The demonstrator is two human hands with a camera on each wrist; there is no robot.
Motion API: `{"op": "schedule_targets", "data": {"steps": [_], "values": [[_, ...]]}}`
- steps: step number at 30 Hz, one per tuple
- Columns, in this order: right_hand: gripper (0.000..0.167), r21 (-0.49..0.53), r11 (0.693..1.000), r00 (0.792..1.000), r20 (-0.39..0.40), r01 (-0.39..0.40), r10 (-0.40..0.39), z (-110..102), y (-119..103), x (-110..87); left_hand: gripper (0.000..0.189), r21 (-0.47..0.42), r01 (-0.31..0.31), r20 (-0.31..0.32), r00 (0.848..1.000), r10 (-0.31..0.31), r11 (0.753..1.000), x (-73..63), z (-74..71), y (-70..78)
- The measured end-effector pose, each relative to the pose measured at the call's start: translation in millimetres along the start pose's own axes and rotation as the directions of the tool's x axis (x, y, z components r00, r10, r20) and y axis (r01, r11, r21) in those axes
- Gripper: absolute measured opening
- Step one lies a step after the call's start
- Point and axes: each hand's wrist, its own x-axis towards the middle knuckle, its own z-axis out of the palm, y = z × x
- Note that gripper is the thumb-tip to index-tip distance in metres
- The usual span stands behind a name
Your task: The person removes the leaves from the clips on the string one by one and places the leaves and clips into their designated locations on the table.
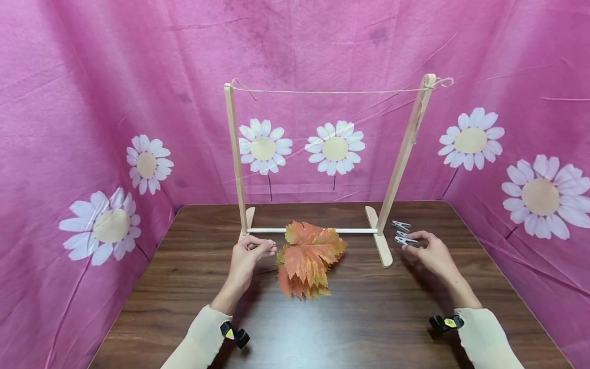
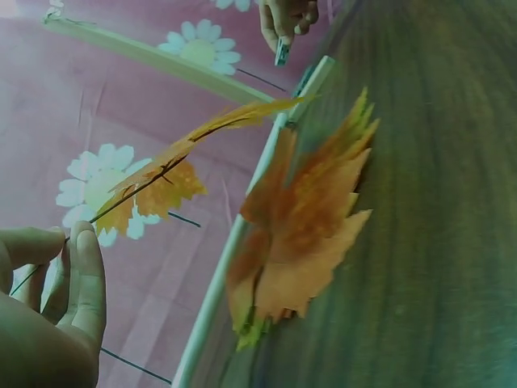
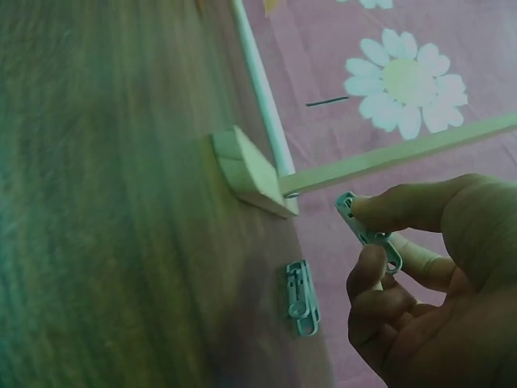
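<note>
My left hand [image 1: 246, 259] pinches the thin dark stem of an orange-yellow autumn leaf [image 2: 174, 166] between thumb and fingers. In the left wrist view this leaf is lifted above another orange leaf [image 2: 311, 230] on the table; in the head view the two overlap. My right hand [image 1: 430, 253] grips a small grey clothespin [image 3: 367, 230] between thumb and fingers, above the table. Another grey clothespin [image 3: 301, 299] lies on the table just beside that hand.
A wooden frame stands behind the leaves, with a left post [image 1: 235, 159], a right post [image 1: 405, 154] and a low white crossbar [image 1: 357, 231]. A string [image 1: 322, 92] spans the post tops. Pink cloth [image 1: 295, 41] printed with daisies surrounds the brown table [image 1: 184, 307].
</note>
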Motion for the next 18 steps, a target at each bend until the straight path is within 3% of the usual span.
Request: {"op": "schedule_targets", "data": {"steps": [8, 15, 18], "values": [[0.041, -0.035, 0.999, 1.0, 0.005, -0.028, 0.028, 7, 11, 0.0, 0.018, 0.019, 0.038, -0.013, 0.999, -0.038, 0.999, -6.1, -6.6, -17.2], [0.039, -0.179, 0.983, 0.999, -0.036, 0.028, -0.035, 13, 20, 2.4, 0.018, 0.069, 0.085, -0.005, 0.996, -0.085, 0.994, -9.6, -12.4, -26.8], [0.037, -0.223, 0.974, 0.998, -0.042, 0.04, -0.051, 14, 22, 2.0, 0.015, 0.131, 0.104, -0.005, 0.994, -0.105, 0.986, -10.9, -14.6, -27.6]]}}
